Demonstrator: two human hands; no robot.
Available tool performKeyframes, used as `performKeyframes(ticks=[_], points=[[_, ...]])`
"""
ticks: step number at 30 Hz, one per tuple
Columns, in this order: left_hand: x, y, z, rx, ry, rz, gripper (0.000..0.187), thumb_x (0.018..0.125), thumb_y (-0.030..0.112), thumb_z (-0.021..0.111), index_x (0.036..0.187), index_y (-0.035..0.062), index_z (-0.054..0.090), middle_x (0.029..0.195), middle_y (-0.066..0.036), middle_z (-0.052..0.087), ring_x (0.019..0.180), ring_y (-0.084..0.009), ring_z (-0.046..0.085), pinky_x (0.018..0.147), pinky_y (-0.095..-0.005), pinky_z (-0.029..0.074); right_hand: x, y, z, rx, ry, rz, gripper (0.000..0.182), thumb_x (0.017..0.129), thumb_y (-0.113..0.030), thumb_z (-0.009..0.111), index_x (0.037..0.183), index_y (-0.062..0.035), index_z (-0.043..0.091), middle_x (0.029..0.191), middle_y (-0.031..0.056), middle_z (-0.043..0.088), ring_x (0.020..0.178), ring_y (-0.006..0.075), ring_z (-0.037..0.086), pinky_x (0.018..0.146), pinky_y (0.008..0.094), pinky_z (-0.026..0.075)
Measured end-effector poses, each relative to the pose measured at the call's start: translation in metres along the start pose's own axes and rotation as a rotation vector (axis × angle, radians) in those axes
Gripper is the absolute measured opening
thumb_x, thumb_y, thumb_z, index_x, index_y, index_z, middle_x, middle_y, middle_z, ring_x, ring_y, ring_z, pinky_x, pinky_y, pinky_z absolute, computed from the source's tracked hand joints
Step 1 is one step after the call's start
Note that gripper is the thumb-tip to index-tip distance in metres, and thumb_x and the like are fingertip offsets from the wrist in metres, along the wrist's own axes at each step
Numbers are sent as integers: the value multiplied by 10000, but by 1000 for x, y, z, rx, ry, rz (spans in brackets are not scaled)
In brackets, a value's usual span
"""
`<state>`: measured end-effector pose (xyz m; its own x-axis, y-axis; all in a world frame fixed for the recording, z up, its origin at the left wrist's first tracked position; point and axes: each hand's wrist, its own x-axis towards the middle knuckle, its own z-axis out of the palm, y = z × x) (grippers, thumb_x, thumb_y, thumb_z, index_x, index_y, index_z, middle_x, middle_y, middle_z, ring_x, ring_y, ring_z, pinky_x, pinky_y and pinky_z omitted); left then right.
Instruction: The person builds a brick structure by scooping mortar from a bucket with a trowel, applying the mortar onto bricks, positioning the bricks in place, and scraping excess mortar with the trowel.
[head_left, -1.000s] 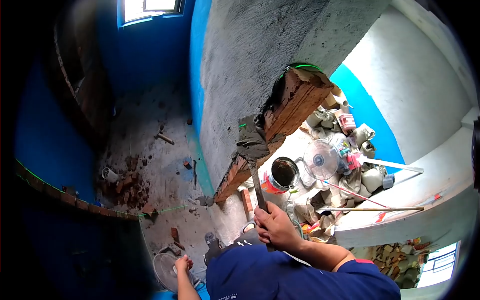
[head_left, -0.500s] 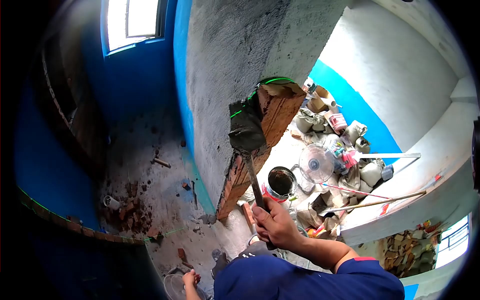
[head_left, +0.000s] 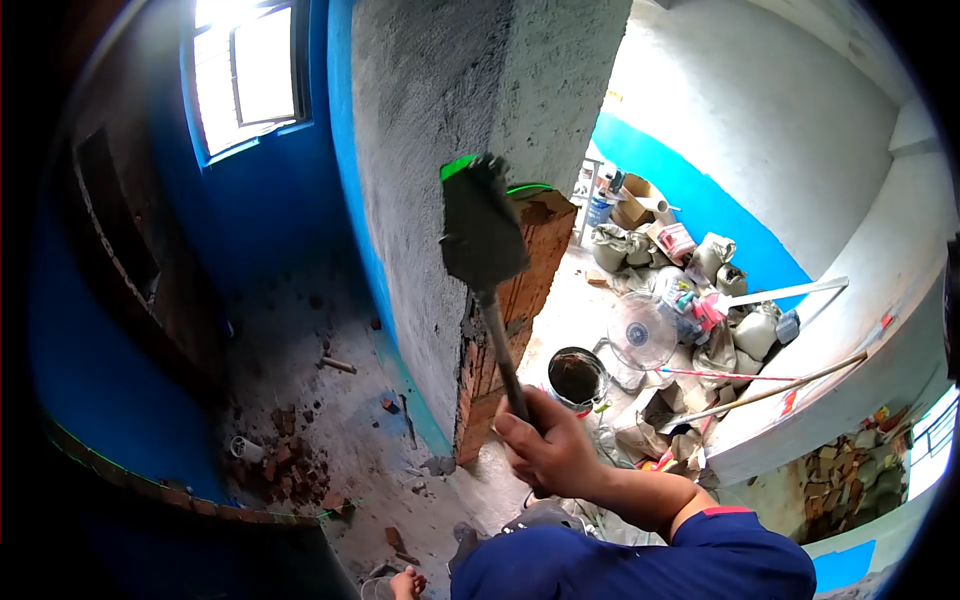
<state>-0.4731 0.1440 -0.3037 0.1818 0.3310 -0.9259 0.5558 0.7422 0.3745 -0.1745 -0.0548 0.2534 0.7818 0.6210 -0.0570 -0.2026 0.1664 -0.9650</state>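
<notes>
My right hand (head_left: 548, 445) is closed round the handle of a long-handled trowel (head_left: 497, 345), its blade pointing up. Grey mortar (head_left: 483, 222) coats the blade, and a green laser line crosses its top end. In this view the blade overlaps the plastered wall (head_left: 425, 130) beside the exposed brick edge (head_left: 540, 262). My left hand (head_left: 407, 583) is low at the bottom edge, fingers curled in with nothing visible in them. A bucket with mortar inside (head_left: 577, 378) stands on the floor beyond the brick edge.
A fan (head_left: 641, 334) stands right of the bucket, among filled sacks (head_left: 712, 255) and boxes. Long poles (head_left: 770, 392) lean near the right wall. Broken bricks (head_left: 290, 455) and a white pail (head_left: 246, 449) lie on the left floor. A brick pile (head_left: 850, 485) is at far right.
The trowel blade has moved up and a little left, away from the top of the brick edge. The view has shifted, and my left hand sits lower in it.
</notes>
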Motion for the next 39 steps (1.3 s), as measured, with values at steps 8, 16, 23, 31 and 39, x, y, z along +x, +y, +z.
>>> performKeyframes(ticks=[8, 16, 23, 31, 39], points=[[-52, 146, 98, 200, -161, 886, 192, 857, 153, 673, 761, -4, 618, 625, -28, 585, 555, -105, 540, 511, -267, 439, 1, -17, -67, 211, -305, -97, 501, 1000, -519, 389, 970, -33, 507, 693, 0, 386, 478, 73, 337, 412, 228, 281], [-333, 372, 230, 374, -312, 1797, 170, 886, 140, 681, 1020, 45, 640, 948, -99, 643, 845, -210, 648, 729, -336, 532, 46, 13, -97, 659, -473, 31, 550, 973, -619, 303, 818, -111, 446, 552, -43, 322, 374, 63, 274, 317, 226, 266], [-460, 453, 274, 602, -269, 2170, 673, 778, 403, 781, 1253, 3, 523, 1305, -174, 542, 1232, -322, 523, 987, -415, 431, 35, 61, -114, 611, -297, 55, 549, 981, -599, 317, 789, -101, 448, 536, -31, 341, 353, 73, 262, 328, 250, 251], [-481, 452, 300, 723, -188, 2066, 909, 735, 513, 785, 1408, 33, 404, 1423, -169, 418, 1334, -335, 404, 1072, -464, 372, -19, 95, -141, 134, 89, -50, 517, 1005, -527, 369, 757, -80, 451, 570, -14, 377, 430, 74, 329, 397, 231, 267], [-473, 451, 314, 710, -193, 2069, 925, 713, 501, 807, 1397, 21, 413, 1408, -150, 421, 1324, -327, 412, 1077, -463, 388, -33, 87, -171, -716, 431, -349, 253, 947, -222, 607, 834, 3, 589, 598, 22, 468, 566, 80, 421, 502, 268, 359]])
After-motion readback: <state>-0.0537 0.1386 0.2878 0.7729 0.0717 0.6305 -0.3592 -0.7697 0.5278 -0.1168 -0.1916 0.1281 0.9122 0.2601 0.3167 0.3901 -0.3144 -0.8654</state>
